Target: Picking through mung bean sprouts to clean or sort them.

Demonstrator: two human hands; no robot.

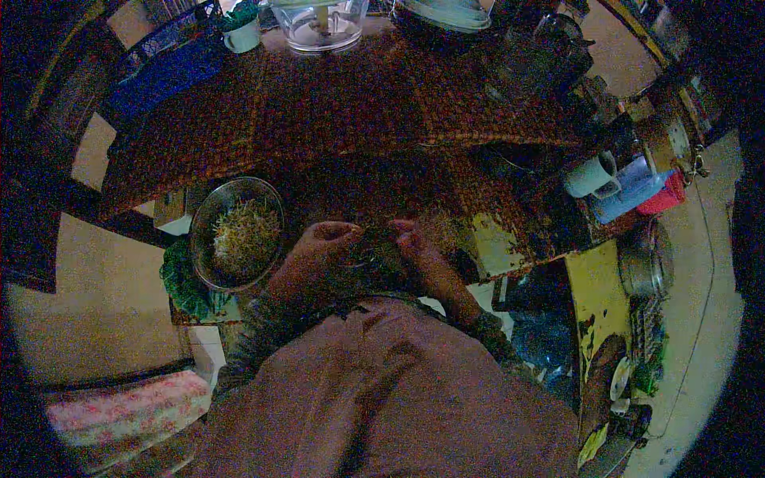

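The scene is dim and grainy. My left hand point(331, 234) is in front of my body with its fingers curled and the tips pointing right. Opposite it, a short gap away, is my right hand point(409, 234), its fingers also bent. Whether either hand pinches something small is too dark to tell. A round bowl point(206, 276), tilted in view, stands left of my left hand. It holds a heap of pale, thin strands point(246, 236) that look like bean sprouts. A faint brownish pile point(441, 230), hard to make out, lies just right of my right hand.
A dark table point(334, 101) with a raised edge lies ahead. Along its back are a clear plastic container point(321, 27) and a white mug point(242, 37). To the right are a pale mug point(588, 176), a blue box point(630, 191) and a metal pot point(645, 260). Something green point(185, 278) sits under the bowl.
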